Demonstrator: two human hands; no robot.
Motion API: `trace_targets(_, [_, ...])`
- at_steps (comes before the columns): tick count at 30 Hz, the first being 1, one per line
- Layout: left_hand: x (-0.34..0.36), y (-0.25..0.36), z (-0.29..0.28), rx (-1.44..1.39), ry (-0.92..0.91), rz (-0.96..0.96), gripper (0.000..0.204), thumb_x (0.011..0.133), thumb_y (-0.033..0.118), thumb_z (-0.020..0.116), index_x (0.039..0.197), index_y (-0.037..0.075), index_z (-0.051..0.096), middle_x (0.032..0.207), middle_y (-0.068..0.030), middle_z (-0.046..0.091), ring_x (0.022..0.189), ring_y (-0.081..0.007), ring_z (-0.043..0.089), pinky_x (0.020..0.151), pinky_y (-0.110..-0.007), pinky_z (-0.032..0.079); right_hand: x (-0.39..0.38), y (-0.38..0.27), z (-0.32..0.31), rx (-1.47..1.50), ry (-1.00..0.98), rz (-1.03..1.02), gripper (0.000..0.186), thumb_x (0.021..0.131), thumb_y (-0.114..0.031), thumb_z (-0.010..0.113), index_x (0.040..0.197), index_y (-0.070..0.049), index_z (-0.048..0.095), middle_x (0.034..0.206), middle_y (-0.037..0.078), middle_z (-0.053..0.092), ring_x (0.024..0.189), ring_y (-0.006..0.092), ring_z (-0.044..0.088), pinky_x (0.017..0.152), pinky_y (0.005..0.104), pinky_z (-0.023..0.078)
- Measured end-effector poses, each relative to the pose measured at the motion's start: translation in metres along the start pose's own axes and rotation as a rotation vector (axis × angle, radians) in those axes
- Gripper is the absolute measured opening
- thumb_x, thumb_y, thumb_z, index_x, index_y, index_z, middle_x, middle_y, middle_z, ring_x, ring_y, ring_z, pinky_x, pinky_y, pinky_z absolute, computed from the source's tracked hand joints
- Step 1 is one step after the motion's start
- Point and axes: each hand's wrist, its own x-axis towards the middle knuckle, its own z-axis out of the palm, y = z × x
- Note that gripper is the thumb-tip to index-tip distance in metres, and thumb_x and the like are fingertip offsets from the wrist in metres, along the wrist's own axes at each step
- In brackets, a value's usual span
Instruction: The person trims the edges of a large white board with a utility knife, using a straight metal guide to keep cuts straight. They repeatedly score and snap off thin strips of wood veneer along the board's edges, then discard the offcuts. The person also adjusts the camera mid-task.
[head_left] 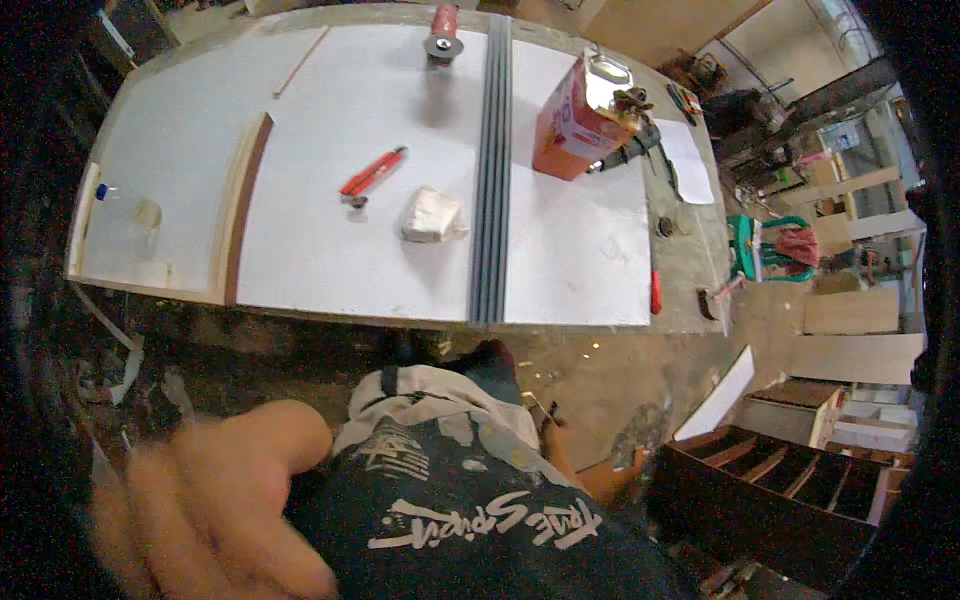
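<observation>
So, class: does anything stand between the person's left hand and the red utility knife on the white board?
Nothing visible does. The left hand is blurred, close to the camera and off the bench. The red utility knife lies in the open on the white board. The crumpled white rag lies apart, to its right.

The left hand [215, 500] is raised close before the camera, blurred, fingers spread and empty. The right hand [553, 422] hangs low beside the hip, its fingers too small to read.
</observation>
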Motion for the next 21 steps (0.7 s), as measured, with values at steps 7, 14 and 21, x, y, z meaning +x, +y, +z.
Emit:
trace_targets(7, [-0.132, -0.149, -0.192, 1.447, 0.769, -0.543, 0.028, 0.085, 0.018, 0.077, 0.107, 0.003, 0.068, 0.087, -0.0069, 0.062, 0.083, -0.023, 0.06, 0.084, -0.037, 0.051, -0.005, 0.047, -0.005, -0.029, 0.073, 0.0, 0.013, 0.091, -0.009, 0.069, 0.085, -0.008, 0.058, 0.068, 0.004, 0.057, 0.06, 0.0159, 0.048, 0.056, 0.0343, 0.046])
trace_targets(14, [-0.223, -0.224, -0.263, 2.069, 0.355, -0.826, 0.076, 0.086, 0.031, 0.077, 0.15, 0.008, 0.043, 0.148, -0.0167, 0.047, 0.137, -0.0388, 0.042, 0.114, -0.052, 0.035, 0.006, 0.072, -0.004, -0.083, 0.198, -0.04, 0.015, 0.089, -0.008, 0.071, 0.083, -0.008, 0.057, 0.072, 0.005, 0.058, 0.062, 0.0173, 0.047, 0.059, 0.0357, 0.046])
trace_targets(21, [-0.232, -0.23, -0.279, 2.002, 0.506, -0.71, 0.045, 0.088, 0.004, 0.067, 0.132, 0.007, 0.06, 0.136, -0.0161, 0.057, 0.133, -0.0383, 0.049, 0.113, -0.052, 0.038, 0.007, 0.062, -0.016, 0.64, 0.121, -0.085, 0.026, 0.089, -0.012, 0.078, 0.08, -0.005, 0.054, 0.084, 0.009, 0.061, 0.068, 0.0216, 0.05, 0.066, 0.0401, 0.048])
